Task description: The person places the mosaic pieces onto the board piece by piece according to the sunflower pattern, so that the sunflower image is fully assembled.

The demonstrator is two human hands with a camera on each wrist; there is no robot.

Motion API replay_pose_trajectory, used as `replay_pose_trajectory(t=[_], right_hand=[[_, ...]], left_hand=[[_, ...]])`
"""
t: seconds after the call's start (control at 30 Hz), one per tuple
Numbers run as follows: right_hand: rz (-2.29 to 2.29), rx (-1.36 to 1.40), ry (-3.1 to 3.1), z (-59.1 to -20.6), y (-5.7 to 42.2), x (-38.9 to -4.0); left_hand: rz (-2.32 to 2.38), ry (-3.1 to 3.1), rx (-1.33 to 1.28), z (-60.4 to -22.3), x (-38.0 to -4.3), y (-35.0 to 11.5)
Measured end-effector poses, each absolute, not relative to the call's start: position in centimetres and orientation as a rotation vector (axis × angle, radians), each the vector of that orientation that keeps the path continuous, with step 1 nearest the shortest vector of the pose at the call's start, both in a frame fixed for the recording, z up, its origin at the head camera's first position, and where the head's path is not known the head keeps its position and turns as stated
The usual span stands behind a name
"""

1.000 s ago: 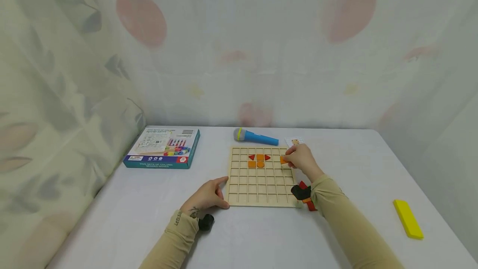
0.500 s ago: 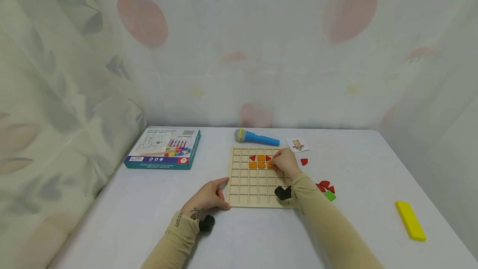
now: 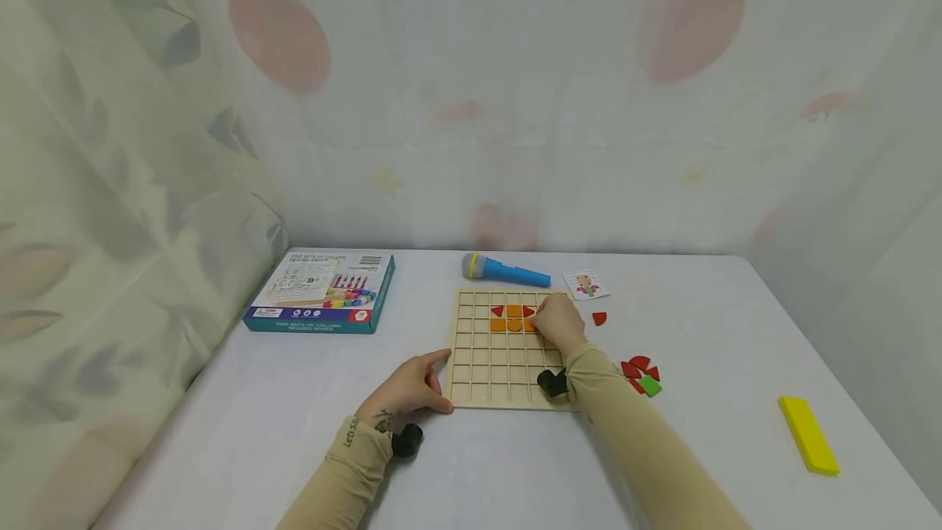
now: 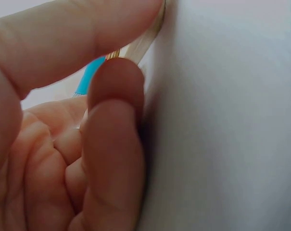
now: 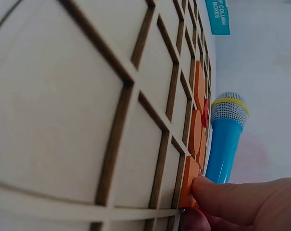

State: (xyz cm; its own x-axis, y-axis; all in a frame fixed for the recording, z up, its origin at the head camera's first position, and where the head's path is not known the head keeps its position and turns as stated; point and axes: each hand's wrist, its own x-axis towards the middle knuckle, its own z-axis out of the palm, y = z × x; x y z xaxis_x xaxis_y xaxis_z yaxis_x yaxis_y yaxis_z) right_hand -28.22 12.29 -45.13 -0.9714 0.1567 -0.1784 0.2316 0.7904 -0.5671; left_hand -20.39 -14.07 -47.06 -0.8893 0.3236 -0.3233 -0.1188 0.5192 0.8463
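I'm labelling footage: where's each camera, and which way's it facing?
On head: forward and down at the wooden grid board; left hand, right hand, sleeves show.
On left wrist: close on fingers at the board's edge.
On right wrist: across the board at fingers pinching an orange tile.
Head and right wrist share the blue microphone.

There's the blue-handled microphone (image 3: 511,271), lying along the far side of the white table (image 3: 706,301), grey head toward the flat teal-and-white box (image 3: 320,294) at left! Near the right edge rests a yellow block (image 3: 809,435); behind hangs pale, fruit-printed cloth (image 3: 471,178).
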Motion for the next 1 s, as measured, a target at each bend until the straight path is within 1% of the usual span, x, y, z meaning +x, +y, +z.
replay_pose_trajectory(t=[0.23,0.47,0.57,0.77,1.0], right_hand=[[-0.897,0.229,2.905,-44.1,13.0,-27.3],[-0.934,0.040,2.944,-40.9,17.0,-25.1],[-0.925,0.024,2.932,-40.3,18.7,-23.9],[-0.894,0.103,2.847,-41.1,20.8,-21.3],[-0.896,0.069,2.760,-42.8,21.7,-18.4]], left_hand=[[1.325,2.327,0.187,-47.1,-20.3,-14.0],[1.321,2.330,0.184,-47.0,-20.3,-14.1],[1.302,2.347,0.175,-46.9,-20.4,-14.2],[1.287,2.364,0.171,-46.7,-20.4,-14.2],[1.292,2.352,0.151,-46.9,-20.4,-14.0]])
